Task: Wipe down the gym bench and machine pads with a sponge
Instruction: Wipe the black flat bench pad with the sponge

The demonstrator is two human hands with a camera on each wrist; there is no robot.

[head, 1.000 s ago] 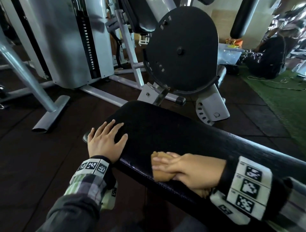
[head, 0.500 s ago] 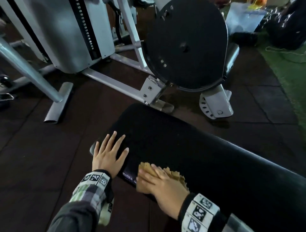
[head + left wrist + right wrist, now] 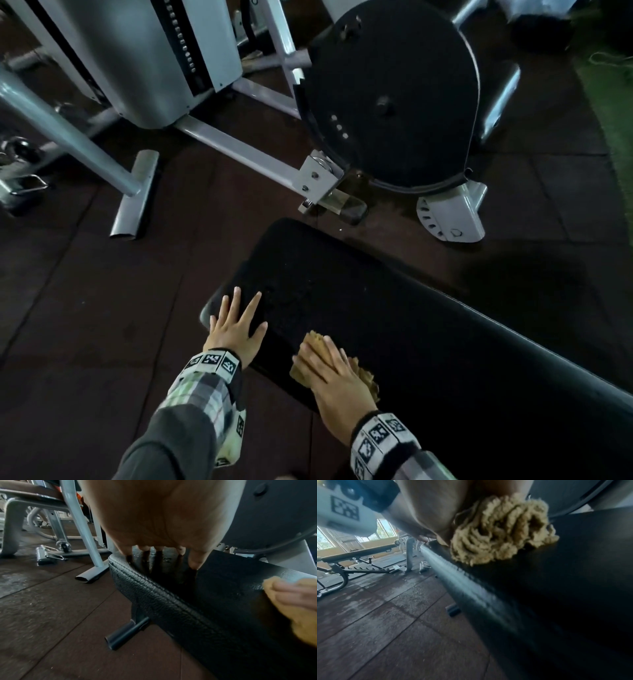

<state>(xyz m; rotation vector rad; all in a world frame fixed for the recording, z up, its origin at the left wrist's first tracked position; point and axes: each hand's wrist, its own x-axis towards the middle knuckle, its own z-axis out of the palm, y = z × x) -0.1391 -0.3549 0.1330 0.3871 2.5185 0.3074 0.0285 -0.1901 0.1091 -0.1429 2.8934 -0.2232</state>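
A black padded gym bench (image 3: 394, 308) runs from the middle of the head view to the lower right. My left hand (image 3: 236, 325) lies flat, fingers spread, on the bench's near left corner (image 3: 154, 599). My right hand (image 3: 329, 370) presses a tan, shaggy sponge (image 3: 317, 342) against the bench's near edge, fingers straight over its top. The sponge (image 3: 501, 531) bulges out from under my palm in the right wrist view. In the left wrist view the sponge (image 3: 305, 615) and my right hand's fingers (image 3: 295, 595) show at the right edge.
A grey weight machine (image 3: 144, 61) with a black round cover (image 3: 394, 102) stands just beyond the bench's far end. Its grey frame foot (image 3: 133, 195) rests on the dark rubber floor at left. Green turf (image 3: 616, 113) lies at far right. Another bench (image 3: 356, 555) stands behind.
My right hand has slid the sponge leftward along the bench's near edge toward my left hand and turned to point forward. The left hand stayed flat on the corner. The view tilted downward.
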